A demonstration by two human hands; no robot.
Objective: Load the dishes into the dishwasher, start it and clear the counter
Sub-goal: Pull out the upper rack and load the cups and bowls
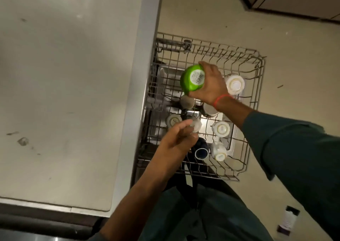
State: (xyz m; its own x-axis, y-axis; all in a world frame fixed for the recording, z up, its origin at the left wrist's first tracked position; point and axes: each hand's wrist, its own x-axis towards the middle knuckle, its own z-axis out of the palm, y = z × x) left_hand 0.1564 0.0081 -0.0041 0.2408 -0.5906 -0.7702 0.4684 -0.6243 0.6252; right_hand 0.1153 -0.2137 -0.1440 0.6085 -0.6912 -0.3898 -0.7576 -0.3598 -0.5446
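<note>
Green cup (192, 80) inverted in right hand (211, 86) grip above rack (257, 60); left hand (176, 141) loose.

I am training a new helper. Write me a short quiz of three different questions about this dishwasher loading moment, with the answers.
1. True or false: the right hand holds the green cup upside down over the dish rack.
2. Which colour is the mug lying on its side at the near end of the rack? A) dark blue B) red C) yellow
3. Fill in: the left hand holds ____.

Key: 1 true; 2 A; 3 nothing, its fingers reach towards a small clear glass.
</note>
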